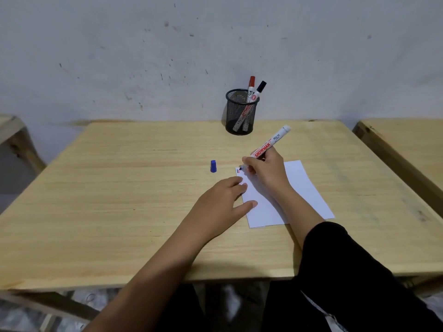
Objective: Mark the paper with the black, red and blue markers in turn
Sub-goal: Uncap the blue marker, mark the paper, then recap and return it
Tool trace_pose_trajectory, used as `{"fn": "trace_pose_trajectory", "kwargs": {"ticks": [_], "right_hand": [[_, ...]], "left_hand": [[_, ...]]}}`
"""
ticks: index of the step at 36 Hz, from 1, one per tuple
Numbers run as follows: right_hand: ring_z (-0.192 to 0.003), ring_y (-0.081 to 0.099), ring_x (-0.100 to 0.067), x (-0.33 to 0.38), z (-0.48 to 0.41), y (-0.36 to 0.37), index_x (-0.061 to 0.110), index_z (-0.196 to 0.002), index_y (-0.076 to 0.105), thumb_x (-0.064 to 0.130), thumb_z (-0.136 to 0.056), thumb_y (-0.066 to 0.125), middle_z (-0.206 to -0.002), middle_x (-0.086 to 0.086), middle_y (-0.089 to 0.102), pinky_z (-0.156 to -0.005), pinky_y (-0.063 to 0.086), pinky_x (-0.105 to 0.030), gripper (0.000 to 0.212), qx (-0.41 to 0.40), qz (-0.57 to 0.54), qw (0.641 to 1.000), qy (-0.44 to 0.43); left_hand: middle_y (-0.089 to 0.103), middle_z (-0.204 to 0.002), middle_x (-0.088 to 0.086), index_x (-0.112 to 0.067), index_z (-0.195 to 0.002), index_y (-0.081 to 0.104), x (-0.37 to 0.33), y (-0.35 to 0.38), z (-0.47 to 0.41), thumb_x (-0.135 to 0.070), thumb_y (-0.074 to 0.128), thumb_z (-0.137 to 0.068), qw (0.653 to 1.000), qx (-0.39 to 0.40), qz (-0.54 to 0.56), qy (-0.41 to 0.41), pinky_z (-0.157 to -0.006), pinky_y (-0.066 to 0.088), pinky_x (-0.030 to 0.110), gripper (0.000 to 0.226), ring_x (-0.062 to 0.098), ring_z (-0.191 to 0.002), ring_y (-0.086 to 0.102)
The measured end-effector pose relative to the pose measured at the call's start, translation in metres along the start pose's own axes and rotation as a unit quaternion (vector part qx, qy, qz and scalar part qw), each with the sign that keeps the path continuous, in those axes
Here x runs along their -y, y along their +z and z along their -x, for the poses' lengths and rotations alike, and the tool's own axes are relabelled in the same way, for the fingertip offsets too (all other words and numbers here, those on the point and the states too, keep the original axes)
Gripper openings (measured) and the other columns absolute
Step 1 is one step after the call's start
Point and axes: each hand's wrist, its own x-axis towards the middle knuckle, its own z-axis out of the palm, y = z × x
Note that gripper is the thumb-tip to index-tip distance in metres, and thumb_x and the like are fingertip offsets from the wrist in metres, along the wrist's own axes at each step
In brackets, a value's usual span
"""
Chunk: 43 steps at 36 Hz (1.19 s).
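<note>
Two hands at the paper's (299, 188) far-left corner (marker (268, 146) down) — table (119, 188) beyond bare.

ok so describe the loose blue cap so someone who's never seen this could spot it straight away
Start at the wooden table and find the white paper right of centre. Just left of the paper's far corner the blue cap stands alone on bare wood. It is the only blue item; the other caps, red and black, sit on markers in the mesh cup.
</note>
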Motion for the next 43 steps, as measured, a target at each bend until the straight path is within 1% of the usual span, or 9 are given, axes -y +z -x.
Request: {"fn": "trace_pose_trajectory", "kwargs": {"ticks": [5,17,23,25,30,35,38,41,43], "right_hand": [[-0.064,0.053,-0.010,-0.001,-0.001,0.000,0.002,-0.094,0.049,0.005,-0.086,0.061,-0.077,-0.005,0.051,-0.046,0.042,-0.004,0.015,0.004,0.020,1.000,-0.012],[-0.077,0.056,-0.018,-0.006,-0.005,0.000,0.003,-0.092,0.051,0.007,-0.085,0.059,-0.088,-0.012,0.055,-0.047,0.043,-0.005,0.011,0.006,0.062,0.998,-0.015],[-0.071,0.053,-0.013,-0.006,-0.005,0.000,0.002,-0.093,0.051,0.005,-0.086,0.058,-0.087,-0.012,0.054,-0.044,0.039,-0.003,0.011,0.005,0.062,0.998,-0.015],[-0.068,0.053,-0.013,-0.005,-0.004,0.000,0.003,-0.092,0.050,0.003,-0.086,0.058,-0.082,-0.011,0.053,-0.045,0.041,-0.005,0.010,0.003,0.023,1.000,-0.004],[-0.061,0.055,-0.015,-0.006,-0.008,-0.007,0.004,-0.095,0.050,0.002,-0.086,0.059,-0.073,-0.010,0.054,-0.055,0.050,-0.021,0.013,-0.024,-0.166,0.985,0.044],[-0.056,0.055,-0.011,-0.007,-0.015,-0.012,0.004,-0.091,0.051,0.007,-0.093,0.054,-0.073,-0.008,0.056,-0.055,0.051,-0.018,0.004,-0.035,-0.330,0.941,0.057],[-0.064,0.057,-0.012,-0.004,-0.015,-0.015,0.002,-0.092,0.057,0.005,-0.091,0.056,-0.073,-0.006,0.058,-0.061,0.053,-0.014,0.004,-0.038,-0.339,0.939,0.053],[-0.064,0.056,-0.011,0.003,-0.017,-0.020,0.000,-0.091,0.060,0.002,-0.090,0.056,-0.072,-0.006,0.058,-0.062,0.051,-0.013,0.005,-0.019,-0.301,0.953,0.028],[-0.063,0.056,-0.011,0.009,-0.020,-0.023,0.002,-0.087,0.062,0.000,-0.089,0.056,-0.072,-0.007,0.058,-0.061,0.050,-0.012,0.006,-0.012,-0.294,0.956,0.020]], "left_hand": [[0.042,-0.145,-0.010,-0.022,-0.130,0.053,0.000,0.000,0.000,-0.051,0.047,-0.090,1.000,-0.001,-0.002,-0.001,-0.097,0.041,0.026,0.050,0.005,-0.130,0.041],[0.041,-0.146,-0.010,-0.022,-0.131,0.052,-0.001,-0.001,-0.001,-0.051,0.047,-0.090,1.000,0.003,-0.002,-0.004,-0.094,0.038,0.022,0.051,0.005,-0.129,0.041],[0.041,-0.146,-0.010,-0.022,-0.132,0.051,0.000,-0.001,-0.001,-0.051,0.047,-0.090,1.000,0.001,-0.003,-0.002,-0.095,0.039,0.024,0.051,0.005,-0.129,0.040],[0.041,-0.146,-0.010,-0.023,-0.132,0.052,0.000,-0.001,-0.002,-0.052,0.047,-0.090,1.000,0.000,-0.002,-0.001,-0.095,0.039,0.024,0.051,0.005,-0.130,0.040],[0.040,-0.146,-0.011,-0.023,-0.130,0.052,0.000,-0.001,0.000,-0.051,0.048,-0.090,1.000,-0.002,0.007,0.000,-0.096,0.038,0.023,0.049,0.004,-0.131,0.038],[0.042,-0.144,-0.011,-0.021,-0.128,0.055,-0.002,-0.003,-0.001,-0.050,0.049,-0.089,1.000,0.002,0.008,-0.003,-0.095,0.039,0.023,0.048,0.004,-0.129,0.040],[0.046,-0.138,-0.011,-0.017,-0.124,0.058,-0.002,-0.008,-0.005,-0.048,0.052,-0.089,1.000,0.008,0.012,-0.005,-0.091,0.040,0.022,0.047,0.003,-0.121,0.044],[0.051,-0.126,-0.010,-0.016,-0.114,0.062,-0.003,-0.013,-0.010,-0.043,0.056,-0.087,0.999,0.019,0.028,-0.008,-0.081,0.042,0.022,0.039,0.002,-0.099,0.048],[0.048,-0.127,-0.009,-0.015,-0.110,0.062,-0.002,-0.016,-0.013,-0.038,0.058,-0.087,0.997,0.013,0.073,-0.011,-0.088,0.046,0.024,0.033,-0.001,-0.100,0.048]]}}
